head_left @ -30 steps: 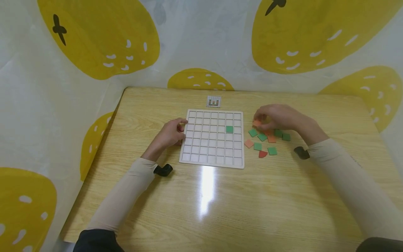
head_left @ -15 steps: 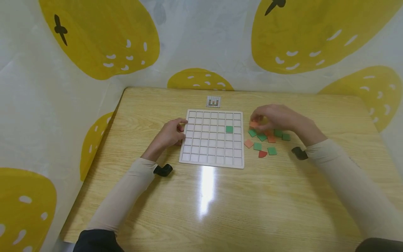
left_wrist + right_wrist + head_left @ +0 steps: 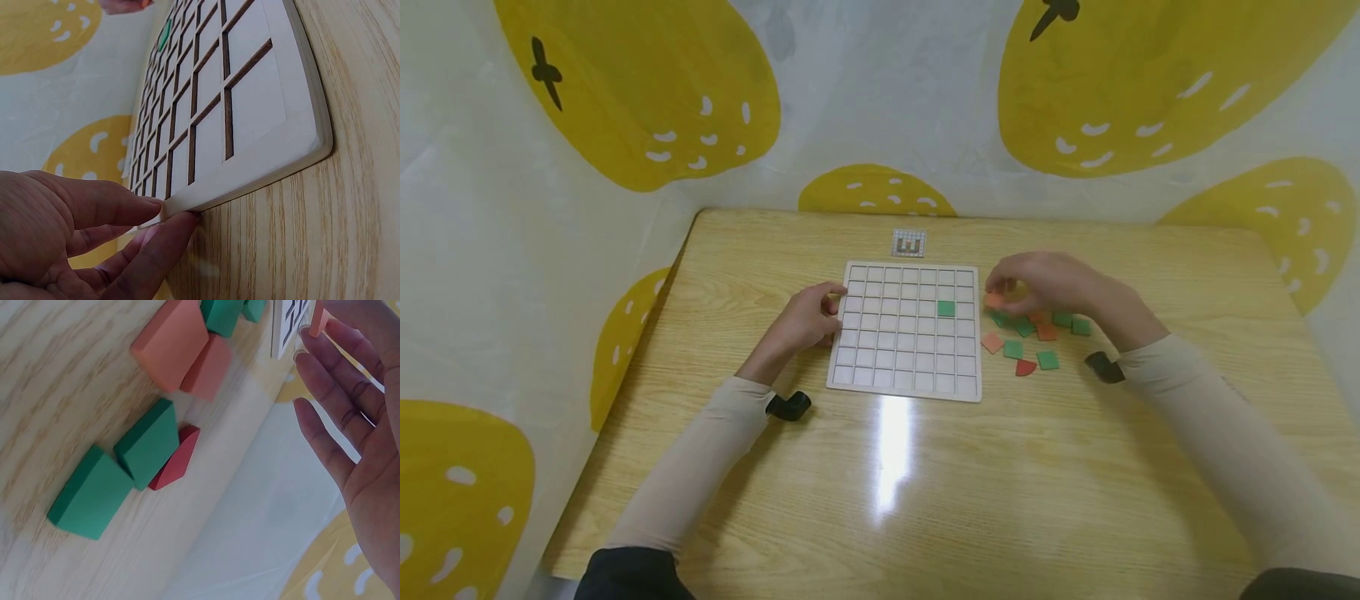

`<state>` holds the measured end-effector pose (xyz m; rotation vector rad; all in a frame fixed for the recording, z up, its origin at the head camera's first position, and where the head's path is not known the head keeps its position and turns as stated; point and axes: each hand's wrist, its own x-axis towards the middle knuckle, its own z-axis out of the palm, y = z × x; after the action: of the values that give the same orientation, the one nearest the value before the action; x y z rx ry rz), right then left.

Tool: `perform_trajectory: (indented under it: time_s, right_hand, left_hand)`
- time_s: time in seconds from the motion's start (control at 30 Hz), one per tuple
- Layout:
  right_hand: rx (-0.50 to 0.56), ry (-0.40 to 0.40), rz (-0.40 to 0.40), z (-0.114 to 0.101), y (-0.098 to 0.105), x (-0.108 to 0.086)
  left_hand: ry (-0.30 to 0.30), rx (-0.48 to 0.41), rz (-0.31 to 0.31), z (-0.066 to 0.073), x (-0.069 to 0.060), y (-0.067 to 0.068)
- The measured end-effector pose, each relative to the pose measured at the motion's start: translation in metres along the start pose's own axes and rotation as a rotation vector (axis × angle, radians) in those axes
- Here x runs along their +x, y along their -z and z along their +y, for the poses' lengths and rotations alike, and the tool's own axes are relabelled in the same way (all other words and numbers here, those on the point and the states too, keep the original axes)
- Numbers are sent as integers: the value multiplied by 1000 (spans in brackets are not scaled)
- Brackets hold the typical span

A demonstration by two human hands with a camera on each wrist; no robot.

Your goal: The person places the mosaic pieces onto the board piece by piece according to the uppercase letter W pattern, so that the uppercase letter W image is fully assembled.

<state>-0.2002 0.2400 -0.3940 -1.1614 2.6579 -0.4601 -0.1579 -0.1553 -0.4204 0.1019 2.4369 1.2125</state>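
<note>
A white gridded board (image 3: 906, 343) lies on the table with one green tile (image 3: 946, 308) in a cell toward its upper right. At the board's left edge, my left hand (image 3: 808, 317) pinches the rim between thumb and fingers; the left wrist view shows that hand (image 3: 94, 231) on the board's frame (image 3: 250, 164). My right hand (image 3: 1048, 283) pinches an orange tile (image 3: 994, 300) just right of the board. In the right wrist view the orange tile (image 3: 317, 319) shows between the fingertips of the right hand (image 3: 362, 406).
Loose green tiles (image 3: 1048, 360), orange tiles (image 3: 992, 342) and a red quarter-round piece (image 3: 1026, 367) lie right of the board, some under the right hand. A small pattern card (image 3: 909, 242) lies behind the board. A patterned cloth (image 3: 887, 100) rises behind the wooden table (image 3: 820, 483).
My right hand has moved a little left toward the board with the orange tile. The left hand and the board have stayed in place.
</note>
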Motion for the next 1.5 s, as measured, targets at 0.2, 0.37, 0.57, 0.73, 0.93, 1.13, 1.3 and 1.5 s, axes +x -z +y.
perform_trajectory:
  time_s: [0.2,0.37,0.57,0.73,0.93,1.13,1.3,1.5]
  right_hand:
    - [1,28,3,-4,-1,3]
    - [8,43,9,-9,0,6]
    - [43,58,-6,-15,1,9]
    - [56,71,-14,-18,0,11]
    - [64,86,-28,-22,-3,15]
    - [63,73,-48,-30,-5,19]
    - [58,94,-40,-36,-7,23]
    - [61,105,-45,-40,-10,26]
  left_hand:
    - [0,-6,-1,-1,0,0]
    - [-4,-5,3,0,0,0]
    - [2,0,2,0,1,1]
    - [3,-1,0,0,1,2]
    - [5,2,-1,1,1,2]
    - [3,6,-2,1,0,1]
    - [4,5,1,0,0,1]
    - [-2,4,3,0,-1,0]
